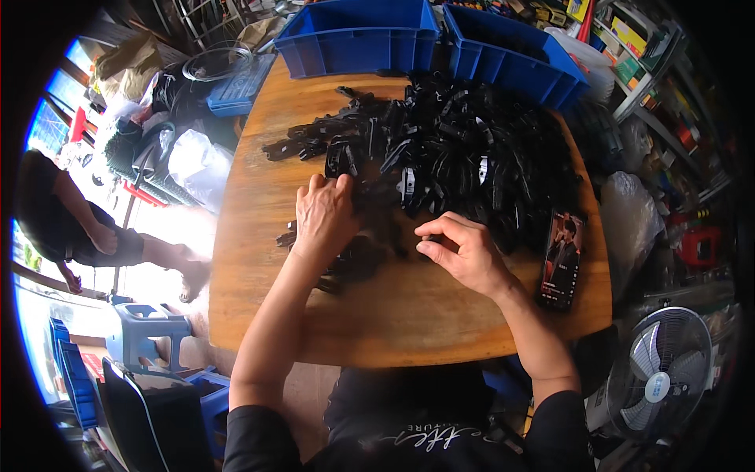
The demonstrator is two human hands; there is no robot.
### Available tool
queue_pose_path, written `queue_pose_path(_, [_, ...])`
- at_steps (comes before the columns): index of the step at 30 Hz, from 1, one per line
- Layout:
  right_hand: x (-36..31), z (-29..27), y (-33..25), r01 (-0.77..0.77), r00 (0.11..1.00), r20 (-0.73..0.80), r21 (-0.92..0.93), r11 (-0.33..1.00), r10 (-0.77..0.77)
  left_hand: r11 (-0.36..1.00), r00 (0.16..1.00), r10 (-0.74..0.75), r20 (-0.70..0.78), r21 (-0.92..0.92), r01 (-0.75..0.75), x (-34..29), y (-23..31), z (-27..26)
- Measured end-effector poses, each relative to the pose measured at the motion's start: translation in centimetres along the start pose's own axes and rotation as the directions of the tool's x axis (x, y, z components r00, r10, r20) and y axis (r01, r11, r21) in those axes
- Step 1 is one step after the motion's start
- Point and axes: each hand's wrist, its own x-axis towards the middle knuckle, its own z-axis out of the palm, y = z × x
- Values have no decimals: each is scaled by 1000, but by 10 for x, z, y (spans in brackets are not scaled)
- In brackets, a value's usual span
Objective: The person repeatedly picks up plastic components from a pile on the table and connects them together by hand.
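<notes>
A big heap of black plastic parts (448,149) covers the far and right part of the wooden table. My left hand (324,214) lies back-up at the heap's near left edge, its fingers curled down and hidden. Right of it, a dark part is smeared by motion, and I cannot tell whether the left hand grips it. My right hand (468,253) is raised near the table's middle, thumb and forefinger pinched on a small dark piece (429,237). Below my left hand, a few more black parts (346,263) lie on the wood.
Two blue plastic bins (358,51) (515,59) stand along the far edge of the table (393,338). A phone (561,259) with its screen lit lies at the right. Beyond the table are a fan (657,385), a blue stool (145,330) and another person (86,216) at the left.
</notes>
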Motion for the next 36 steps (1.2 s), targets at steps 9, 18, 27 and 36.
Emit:
queue_pose_path(9, [-1, -9, 2, -105, 991, -43, 330, 938, 126, 846, 965, -223, -135, -519, 123, 8, -17, 1])
queue_pose_path(18, [1, -7, 1, -317, 946, 109, 503, 804, 305, -132, 930, -88, 357, -929, 344, -11, 30, -12])
queue_pose_path(27, [-1, 8, 0, 36, 998, -52, -178, 983, -46, -9, 898, -40, 438, -899, 438, -15, 40, -16])
queue_pose_path(36, [-4, 6, 2, 125, 992, 23, -363, 923, -125, 872, 933, 361, -10, -350, -341, -28, 62, -26])
